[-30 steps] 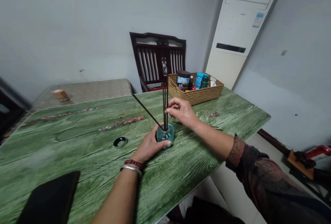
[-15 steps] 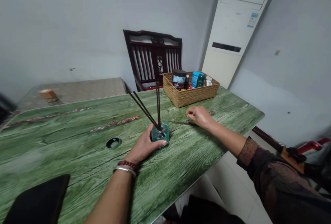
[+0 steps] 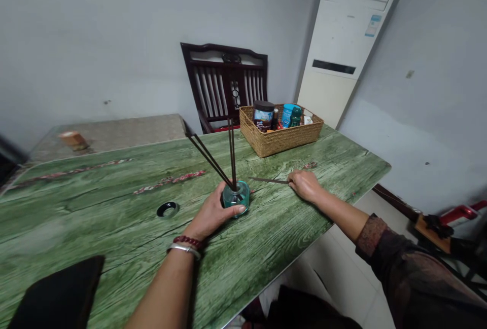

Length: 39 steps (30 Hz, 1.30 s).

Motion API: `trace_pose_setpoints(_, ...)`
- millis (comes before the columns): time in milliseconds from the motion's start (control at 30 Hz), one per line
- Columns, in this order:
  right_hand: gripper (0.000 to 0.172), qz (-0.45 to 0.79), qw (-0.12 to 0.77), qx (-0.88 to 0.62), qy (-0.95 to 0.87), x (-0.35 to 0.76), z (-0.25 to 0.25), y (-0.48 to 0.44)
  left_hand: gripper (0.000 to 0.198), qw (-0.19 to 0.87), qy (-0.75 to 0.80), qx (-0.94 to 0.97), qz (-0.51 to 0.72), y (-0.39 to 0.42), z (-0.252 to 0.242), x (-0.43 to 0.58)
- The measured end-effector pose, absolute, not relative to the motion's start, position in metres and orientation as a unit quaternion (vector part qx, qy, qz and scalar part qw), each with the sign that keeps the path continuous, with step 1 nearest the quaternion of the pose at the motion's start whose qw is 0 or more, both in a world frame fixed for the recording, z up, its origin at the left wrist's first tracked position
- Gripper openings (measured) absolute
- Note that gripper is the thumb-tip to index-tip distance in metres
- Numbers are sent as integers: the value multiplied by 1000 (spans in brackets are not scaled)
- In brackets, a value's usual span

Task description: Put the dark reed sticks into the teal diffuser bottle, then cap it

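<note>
My left hand [image 3: 213,211] is wrapped round a glass diffuser bottle [image 3: 236,201] with blue-green liquid, which stands upright on the table. Several dark reed sticks [image 3: 212,159] fan up out of its neck, some leaning left and others nearly vertical. To the right, my right hand [image 3: 304,185] rests low over the table, its fingers closed on the right end of another reed stick [image 3: 268,180]. That stick lies along the tabletop, its free end pointing at the bottle. A black ring-shaped cap [image 3: 167,210] lies left of the bottle.
A woven basket [image 3: 283,142] of jars and bottles stands at the back of the green wood-patterned table [image 3: 125,238]. A black flat object [image 3: 57,293] lies front left. Behind are a dark wooden chair [image 3: 232,85] and an orange-brown cup-like object [image 3: 73,140].
My right hand has moved slightly right and down, from above the loose reed stick to its right end, where the fingers have closed. My left hand and the bottle have stayed put.
</note>
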State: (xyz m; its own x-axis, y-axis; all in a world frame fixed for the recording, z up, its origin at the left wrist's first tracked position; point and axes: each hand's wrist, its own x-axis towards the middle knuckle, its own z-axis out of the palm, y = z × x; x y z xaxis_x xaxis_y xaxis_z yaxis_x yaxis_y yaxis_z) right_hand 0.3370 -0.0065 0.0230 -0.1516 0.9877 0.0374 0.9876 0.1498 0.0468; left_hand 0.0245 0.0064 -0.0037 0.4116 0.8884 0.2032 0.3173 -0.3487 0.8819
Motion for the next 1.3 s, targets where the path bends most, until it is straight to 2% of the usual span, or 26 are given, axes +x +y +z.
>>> trace_pose_setpoints(633,23,-1,-44,631,774,339,25,1,74,393,410,740,360,5,-3,25)
trace_pose_setpoints(733,21,20,-140,614,776,338,40,5,74,398,407,740,359,6,-5,25)
trace_pose_setpoints(833,15,2,-321,563,762,329,67,9,74,405,397,740,361,7,-6,25)
trace_pose_setpoints(900,8,-56,-444,505,738,314,88,9,74,406,393,742,361,7,-7,25)
trace_pose_setpoints(1000,13,-185,-561,406,698,282,114,5,74,400,398,742,362,7,-6,24)
trace_pose_setpoints(1133,19,-290,-580,328,687,237,127,1,73,398,397,743,363,6,-5,25)
trace_pose_setpoints(1300,11,-259,-520,359,730,212,117,8,71,401,392,743,365,3,-1,26)
